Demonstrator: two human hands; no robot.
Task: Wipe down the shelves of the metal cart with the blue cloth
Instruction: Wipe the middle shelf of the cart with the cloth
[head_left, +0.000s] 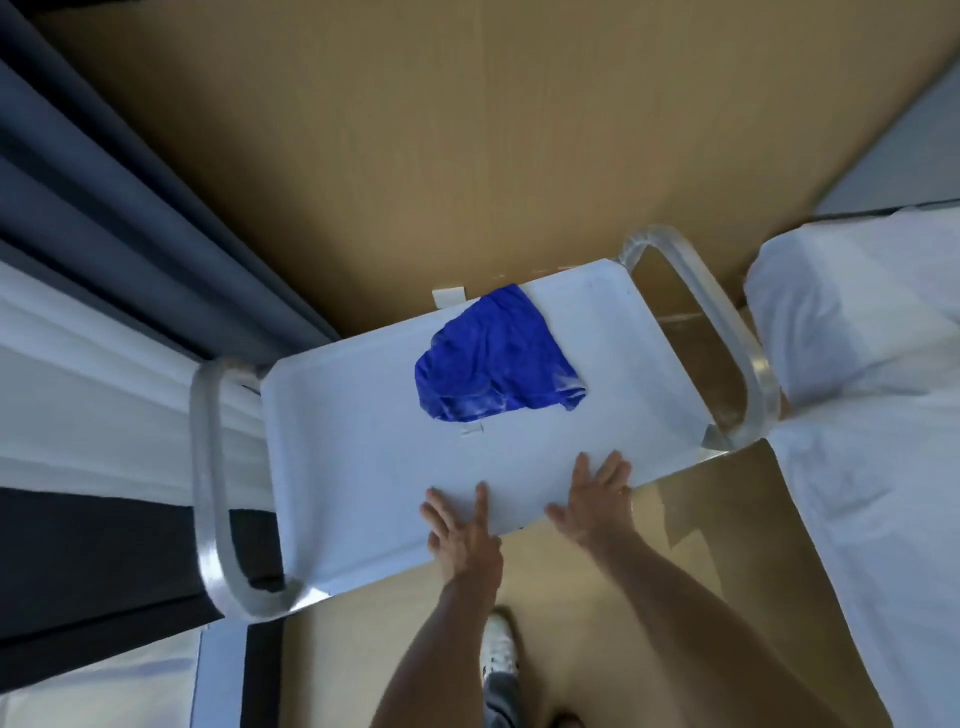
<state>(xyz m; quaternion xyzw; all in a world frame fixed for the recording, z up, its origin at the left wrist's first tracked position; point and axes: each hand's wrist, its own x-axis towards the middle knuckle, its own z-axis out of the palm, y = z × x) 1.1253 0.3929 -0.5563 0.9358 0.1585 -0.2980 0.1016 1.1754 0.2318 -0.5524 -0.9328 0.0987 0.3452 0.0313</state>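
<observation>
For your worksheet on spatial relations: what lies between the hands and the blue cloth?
Head view: bare shelf top and one small pale scrap just below the blue cloth.

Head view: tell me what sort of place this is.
Probably a bedroom or hotel room: a white-sheeted bed on the right, dark grey curtains on the left, and brown cardboard sheeting covering the floor.

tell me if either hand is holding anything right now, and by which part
Nothing is held. The left hand and right hand lie flat, fingers spread, at the near edge of the cart's top shelf. The blue cloth lies untouched farther back.
</observation>
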